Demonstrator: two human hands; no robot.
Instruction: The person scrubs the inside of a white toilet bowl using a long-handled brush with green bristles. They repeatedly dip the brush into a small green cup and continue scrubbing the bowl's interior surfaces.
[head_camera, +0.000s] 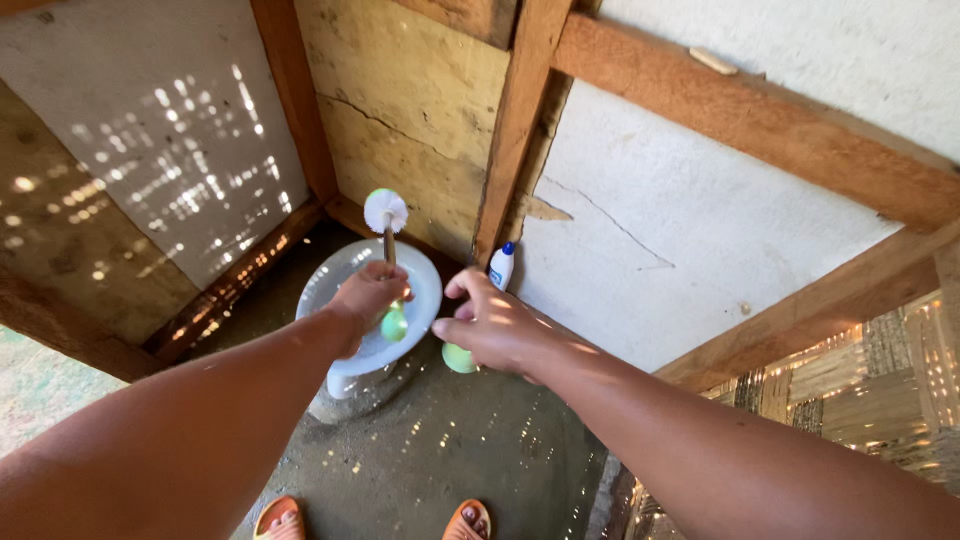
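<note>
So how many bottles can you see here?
1. The bottle, white with a blue cap, stands on the floor against the wall, just past the right hand and beside the toilet. Others could be hidden behind the arms.

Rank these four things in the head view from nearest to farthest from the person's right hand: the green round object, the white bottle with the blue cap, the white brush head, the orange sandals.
From the right hand:
1. Green round object, just below the hand, partly hidden by it.
2. White bottle with the blue cap, just above, against the wall.
3. White brush head, up and left, above the left hand.
4. Orange sandals, bottom edge.
</note>
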